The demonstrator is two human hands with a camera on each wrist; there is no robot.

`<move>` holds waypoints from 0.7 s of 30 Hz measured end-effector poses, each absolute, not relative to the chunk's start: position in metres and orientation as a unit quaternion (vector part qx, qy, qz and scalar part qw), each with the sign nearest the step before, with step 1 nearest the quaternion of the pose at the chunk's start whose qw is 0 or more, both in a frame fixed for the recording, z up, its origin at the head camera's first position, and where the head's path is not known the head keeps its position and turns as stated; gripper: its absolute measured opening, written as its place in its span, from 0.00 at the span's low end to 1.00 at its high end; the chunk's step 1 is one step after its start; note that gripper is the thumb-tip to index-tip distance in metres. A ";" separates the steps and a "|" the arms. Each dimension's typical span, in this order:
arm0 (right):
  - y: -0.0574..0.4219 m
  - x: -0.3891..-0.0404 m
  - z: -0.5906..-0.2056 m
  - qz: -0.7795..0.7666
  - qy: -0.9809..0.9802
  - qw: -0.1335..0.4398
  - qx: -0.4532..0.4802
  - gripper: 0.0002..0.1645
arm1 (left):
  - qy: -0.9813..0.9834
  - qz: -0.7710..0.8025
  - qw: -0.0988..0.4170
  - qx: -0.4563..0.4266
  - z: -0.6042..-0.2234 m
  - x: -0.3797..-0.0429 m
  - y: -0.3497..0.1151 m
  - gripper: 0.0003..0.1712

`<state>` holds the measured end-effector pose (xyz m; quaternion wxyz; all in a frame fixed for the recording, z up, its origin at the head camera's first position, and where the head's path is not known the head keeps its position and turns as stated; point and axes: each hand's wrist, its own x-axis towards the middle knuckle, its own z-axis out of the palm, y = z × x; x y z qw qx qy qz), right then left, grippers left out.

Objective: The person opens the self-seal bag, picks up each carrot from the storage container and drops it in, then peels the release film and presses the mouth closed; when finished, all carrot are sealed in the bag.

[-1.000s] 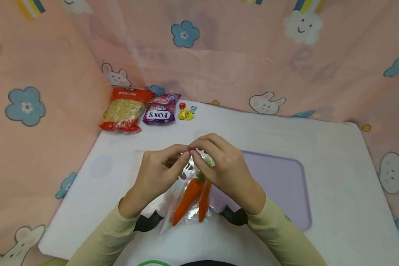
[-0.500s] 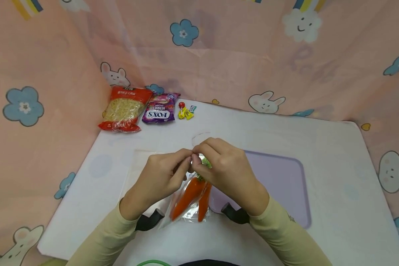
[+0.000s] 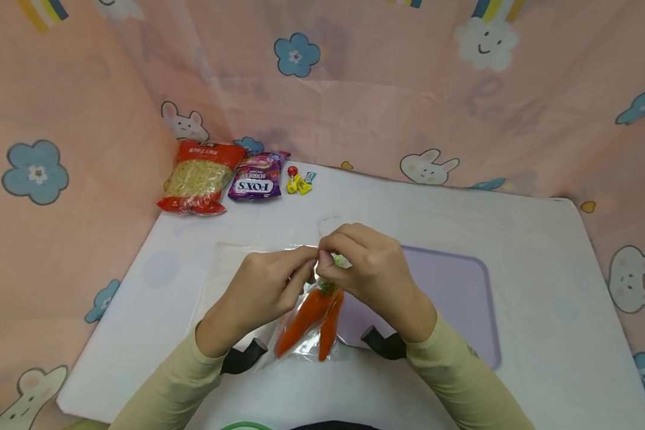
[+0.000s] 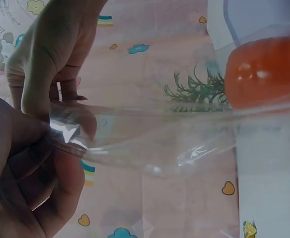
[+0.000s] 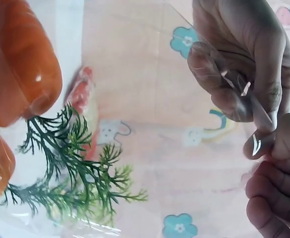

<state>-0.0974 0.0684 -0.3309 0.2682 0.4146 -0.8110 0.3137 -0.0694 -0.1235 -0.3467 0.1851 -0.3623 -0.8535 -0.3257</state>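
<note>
Two orange carrots point(image 3: 304, 322) with feathery green tops point(image 5: 80, 168) lie inside a clear plastic bag point(image 4: 150, 148). The bag hangs from both hands, its mouth drawn up toward the fingertips. My left hand point(image 3: 269, 283) pinches the upper edge between thumb and fingers. Right beside it, my right hand point(image 3: 373, 272) pinches the same edge, and the fingertips of both meet there in the head view. From the right wrist, the film shows stretched and shiny between the fingers. The bag overlaps the left end of a lilac tray point(image 3: 454, 304).
At the back left sit a red-and-clear bag of pasta point(image 3: 200, 179), a purple Fox's candy bag point(image 3: 257, 178) and several small wrapped sweets point(image 3: 301, 184). A pale translucent sheet point(image 3: 220, 269) lies under the left forearm side. Part of a green rim point(image 3: 247, 425) shows at the front edge.
Both hands have shifted a little to the right along the bag's upper edge, still pinching it. The carrots in the bag have barely moved.
</note>
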 end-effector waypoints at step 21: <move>0.068 -0.098 -0.334 0.368 -0.778 0.262 0.437 0.04 | -0.864 -0.335 0.169 -0.337 -0.345 -0.070 -0.125 0.11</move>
